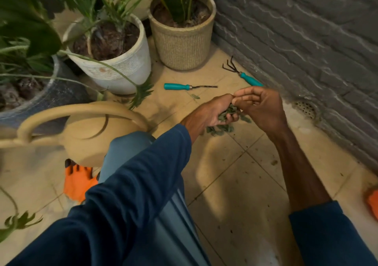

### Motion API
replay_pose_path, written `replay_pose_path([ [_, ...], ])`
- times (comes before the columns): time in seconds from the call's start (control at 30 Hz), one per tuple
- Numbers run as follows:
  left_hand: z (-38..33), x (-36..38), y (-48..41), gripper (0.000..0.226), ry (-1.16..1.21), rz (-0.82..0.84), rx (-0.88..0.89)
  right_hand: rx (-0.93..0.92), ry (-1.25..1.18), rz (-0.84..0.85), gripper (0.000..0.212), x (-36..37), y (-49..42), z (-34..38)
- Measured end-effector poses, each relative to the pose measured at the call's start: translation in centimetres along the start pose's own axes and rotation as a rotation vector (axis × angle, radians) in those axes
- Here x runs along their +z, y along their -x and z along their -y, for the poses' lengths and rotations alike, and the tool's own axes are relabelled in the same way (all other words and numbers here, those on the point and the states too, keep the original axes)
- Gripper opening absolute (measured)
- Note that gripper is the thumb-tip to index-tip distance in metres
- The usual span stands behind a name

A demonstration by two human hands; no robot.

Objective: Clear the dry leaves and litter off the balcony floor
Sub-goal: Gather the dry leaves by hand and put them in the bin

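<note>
Gathering step in hand. I am watching the left hand (212,112) cupping a bundle of dry leaves (229,114), fingers curling round them, palm turning up. The right hand (259,106) is hovering just beside it, fingers curled, thumb and forefinger meeting at the left fingertips. I cannot tell whether a scrap is sitting between them.

More loose leaves (219,129) are lying on the balcony floor (235,173) directly beneath both hands. One stray leaf (195,96) is lying beyond the left hand, toward the weeder (184,86). The hand rake (241,73) is lying beyond the right hand, by the wall. The watering can (81,126) is standing out to the left of the left arm.

Judging: collecting is under way, not near finished. The next move is calling for the right hand going down to the heap below and feeding it into the left, which is already looking full. A bin is not showing anywhere, so carrying the handful off without spilling is the concern.
</note>
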State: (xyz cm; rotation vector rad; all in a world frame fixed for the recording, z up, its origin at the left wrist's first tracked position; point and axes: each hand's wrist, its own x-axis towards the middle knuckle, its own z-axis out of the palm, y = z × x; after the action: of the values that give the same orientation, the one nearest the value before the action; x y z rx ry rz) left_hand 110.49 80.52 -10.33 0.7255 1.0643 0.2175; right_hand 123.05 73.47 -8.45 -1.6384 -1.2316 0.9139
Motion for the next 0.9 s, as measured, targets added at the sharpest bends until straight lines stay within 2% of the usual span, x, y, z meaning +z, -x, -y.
replay_pose_path([
  [0.17, -0.1, -1.2, 0.2, 0.024, 0.04, 0.008, 0.015, -0.051, 0.061, 0.016, 0.016, 0.6, -0.3, 0.2],
  [0.37, -0.5, -2.7, 1.0, 0.028, 0.092, 0.007, -0.001, -0.049, -0.053, -0.049, 0.016, 0.8, -0.4, 0.4],
  [0.5, -0.9, -4.7, 1.4, 0.034, 0.172, 0.003, 0.007, 0.072, -0.085, -0.147, 0.015, 1.2, -0.7, -1.7],
  [0.57, -1.1, -5.9, 1.6, 0.035, 0.215, -0.019, 0.017, 0.13, 0.021, -0.131, 0.013, 1.8, -0.8, -4.1],
  [0.73, -0.4, -9.1, 1.8, 0.033, 0.275, -0.096, 0.009, 0.073, 0.379, 0.005, 0.018, 5.0, 0.4, -10.9],
  [0.9, 0.3, -10.4, 2.3, 0.032, 0.262, -0.151, 0.03, 0.089, 0.629, 0.146, 0.02, 8.4, 0.3, -13.8],
])
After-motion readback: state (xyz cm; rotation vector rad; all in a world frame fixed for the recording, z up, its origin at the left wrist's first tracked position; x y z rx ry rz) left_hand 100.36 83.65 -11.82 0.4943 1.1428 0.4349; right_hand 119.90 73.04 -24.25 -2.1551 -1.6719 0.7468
